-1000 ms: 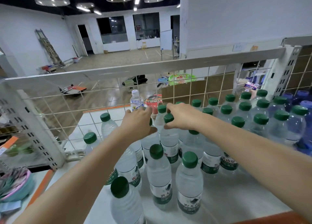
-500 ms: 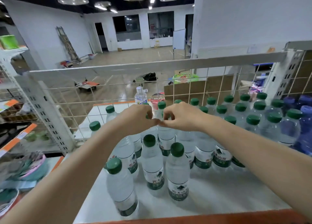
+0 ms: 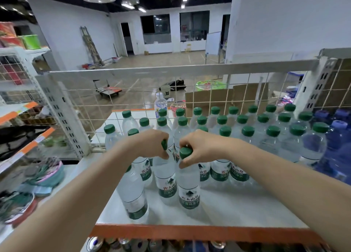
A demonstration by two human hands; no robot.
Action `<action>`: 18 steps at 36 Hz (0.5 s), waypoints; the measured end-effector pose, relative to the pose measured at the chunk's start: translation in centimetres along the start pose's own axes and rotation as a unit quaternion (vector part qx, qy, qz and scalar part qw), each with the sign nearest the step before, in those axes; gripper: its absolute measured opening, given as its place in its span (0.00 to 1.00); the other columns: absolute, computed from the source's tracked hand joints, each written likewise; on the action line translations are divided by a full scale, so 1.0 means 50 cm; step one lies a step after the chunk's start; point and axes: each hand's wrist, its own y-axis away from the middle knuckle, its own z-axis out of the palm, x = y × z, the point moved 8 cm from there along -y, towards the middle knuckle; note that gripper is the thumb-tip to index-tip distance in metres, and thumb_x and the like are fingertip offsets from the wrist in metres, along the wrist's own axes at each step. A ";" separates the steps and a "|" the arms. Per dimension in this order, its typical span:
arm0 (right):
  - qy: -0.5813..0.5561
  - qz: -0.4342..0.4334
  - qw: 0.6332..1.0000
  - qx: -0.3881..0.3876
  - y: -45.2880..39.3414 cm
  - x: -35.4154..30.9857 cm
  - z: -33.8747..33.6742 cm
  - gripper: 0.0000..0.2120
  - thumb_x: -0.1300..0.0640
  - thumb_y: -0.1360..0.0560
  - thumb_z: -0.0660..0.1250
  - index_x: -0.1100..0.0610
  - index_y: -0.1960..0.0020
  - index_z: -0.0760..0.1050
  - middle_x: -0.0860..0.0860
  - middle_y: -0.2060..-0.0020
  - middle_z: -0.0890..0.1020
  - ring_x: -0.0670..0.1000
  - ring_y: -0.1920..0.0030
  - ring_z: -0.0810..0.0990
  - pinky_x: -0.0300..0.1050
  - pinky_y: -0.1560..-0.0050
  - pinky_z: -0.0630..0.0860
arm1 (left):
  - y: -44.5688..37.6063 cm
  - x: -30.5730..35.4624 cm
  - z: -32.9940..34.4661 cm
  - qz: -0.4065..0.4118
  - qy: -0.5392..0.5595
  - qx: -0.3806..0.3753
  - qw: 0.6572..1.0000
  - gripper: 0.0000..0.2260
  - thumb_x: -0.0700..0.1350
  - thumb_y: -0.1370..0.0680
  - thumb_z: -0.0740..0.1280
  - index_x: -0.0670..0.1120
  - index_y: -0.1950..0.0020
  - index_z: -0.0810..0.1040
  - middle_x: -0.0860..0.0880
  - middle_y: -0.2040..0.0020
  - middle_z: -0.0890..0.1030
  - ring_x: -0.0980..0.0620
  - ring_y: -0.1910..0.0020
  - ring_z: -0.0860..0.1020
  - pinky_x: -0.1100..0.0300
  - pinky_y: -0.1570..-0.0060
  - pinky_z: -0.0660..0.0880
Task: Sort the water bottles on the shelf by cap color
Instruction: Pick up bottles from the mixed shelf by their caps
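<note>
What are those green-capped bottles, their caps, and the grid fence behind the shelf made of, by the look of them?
The bottle in the right hand looks like thin clear plastic: you see through its glossy wall. Its green cap seems to be opaque moulded plastic with a dull sheen. The wire grid is probably white-coated metal: thin rigid rods crossed in squares. The left hand grips a like bottle.

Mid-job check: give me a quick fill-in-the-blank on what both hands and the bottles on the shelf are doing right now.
1. The right hand grips a bottle by its ____ cap.
2. The left hand grips the neck of another ____.
3. The blue bottles stand at the shelf's far ____ end.
4. The shelf's front edge is coloured ____.

Missing words: green; bottle; right; orange
</note>
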 end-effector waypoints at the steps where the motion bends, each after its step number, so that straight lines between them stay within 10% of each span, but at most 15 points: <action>1: 0.018 -0.003 1.000 0.004 -0.001 -0.003 -0.004 0.19 0.46 0.28 0.72 0.60 0.58 0.71 0.51 0.66 0.72 0.49 0.67 0.69 0.44 0.67 0.64 | -0.001 0.001 0.000 0.004 0.006 -0.001 1.000 0.14 0.51 0.26 0.71 0.45 0.50 0.72 0.48 0.53 0.76 0.48 0.56 0.73 0.57 0.58 0.70; 18: 0.192 0.063 0.973 0.114 -0.072 0.018 -0.085 0.16 0.41 0.26 0.64 0.50 0.62 0.64 0.46 0.67 0.71 0.52 0.61 0.72 0.45 0.68 0.63 | -0.070 -0.035 -0.050 0.022 0.035 0.034 0.999 0.10 0.47 0.25 0.70 0.44 0.52 0.72 0.46 0.52 0.77 0.46 0.54 0.74 0.55 0.55 0.71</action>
